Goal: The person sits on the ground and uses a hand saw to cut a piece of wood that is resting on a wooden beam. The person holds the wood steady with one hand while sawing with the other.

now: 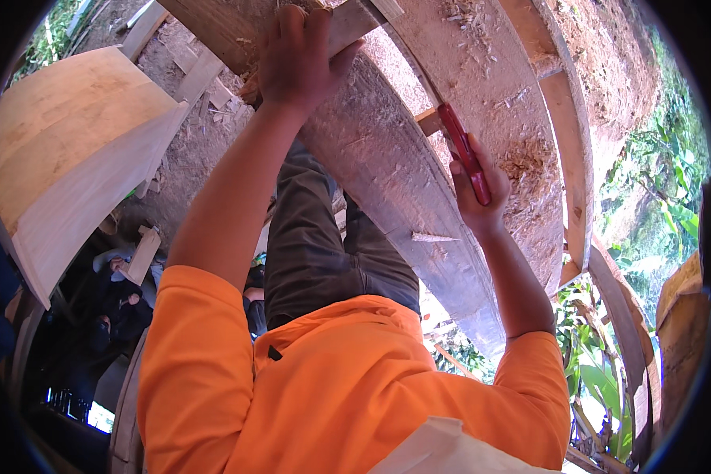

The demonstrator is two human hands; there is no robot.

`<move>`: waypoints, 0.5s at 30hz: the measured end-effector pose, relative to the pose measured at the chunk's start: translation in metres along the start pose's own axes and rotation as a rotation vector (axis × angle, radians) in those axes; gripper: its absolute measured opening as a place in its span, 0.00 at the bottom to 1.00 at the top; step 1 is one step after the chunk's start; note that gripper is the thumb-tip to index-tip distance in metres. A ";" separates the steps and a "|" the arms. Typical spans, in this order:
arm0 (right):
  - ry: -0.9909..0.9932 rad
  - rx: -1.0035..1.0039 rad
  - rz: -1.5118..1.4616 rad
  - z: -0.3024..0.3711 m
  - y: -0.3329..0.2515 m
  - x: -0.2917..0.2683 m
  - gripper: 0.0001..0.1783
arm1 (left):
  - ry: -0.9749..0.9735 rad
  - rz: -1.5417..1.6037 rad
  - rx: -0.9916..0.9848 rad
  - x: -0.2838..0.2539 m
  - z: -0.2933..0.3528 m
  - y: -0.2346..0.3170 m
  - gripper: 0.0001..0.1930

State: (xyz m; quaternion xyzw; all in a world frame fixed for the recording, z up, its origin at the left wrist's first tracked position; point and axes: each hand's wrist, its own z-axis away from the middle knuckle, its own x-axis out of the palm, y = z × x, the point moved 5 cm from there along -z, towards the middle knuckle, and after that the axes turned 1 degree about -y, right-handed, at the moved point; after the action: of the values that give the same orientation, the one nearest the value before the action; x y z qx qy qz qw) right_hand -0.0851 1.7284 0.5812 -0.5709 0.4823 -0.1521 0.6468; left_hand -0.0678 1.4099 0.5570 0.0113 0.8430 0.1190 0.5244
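Note:
My right hand (482, 186) is closed round the red handle of a handsaw (464, 150). Its thin blade, seen nearly edge-on, runs up and left to the end of a short wooden piece (354, 25) at the top of the view. On that piece my left hand (299, 59) is clamped, fingers curled over it and thumb stretched along its near side. A thick brown board (213, 28) lies just left of the same hand. Below both hands curves a long grey plank (403, 166); the blade's far tip is hard to make out.
A broad curved plank (521, 142) strewn with sawdust and shavings lies to the right, with a curved wooden rib (573, 134) beyond it. At left stands a pale curved wood panel (79, 118). Other people's hands (118, 265) show in shadow at lower left. Green plants (600, 387) grow at right.

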 end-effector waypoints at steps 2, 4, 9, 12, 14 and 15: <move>0.019 -0.018 -0.073 -0.040 -0.008 0.023 0.30 | 0.028 0.012 0.035 0.001 -0.004 0.001 0.26; 0.021 0.102 -0.105 -0.097 -0.014 0.047 0.30 | 0.011 0.025 0.021 0.002 -0.005 0.002 0.26; 0.028 0.066 -0.044 -0.072 -0.019 0.045 0.30 | 0.008 0.011 0.007 -0.002 -0.006 0.001 0.26; -0.004 0.003 -0.031 -0.010 -0.008 0.015 0.28 | -0.066 0.074 -0.078 0.001 -0.001 -0.004 0.26; -0.011 0.026 -0.040 -0.008 -0.006 0.011 0.28 | -0.222 0.200 -0.226 -0.002 -0.006 -0.001 0.27; -0.011 0.033 -0.046 -0.010 -0.007 0.013 0.28 | -0.200 0.172 -0.211 -0.007 -0.008 0.001 0.26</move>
State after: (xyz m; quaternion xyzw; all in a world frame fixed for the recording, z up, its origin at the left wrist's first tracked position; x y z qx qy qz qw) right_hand -0.0844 1.7103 0.5830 -0.5718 0.4629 -0.1717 0.6552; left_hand -0.0714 1.4082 0.5669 0.0402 0.7654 0.2496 0.5918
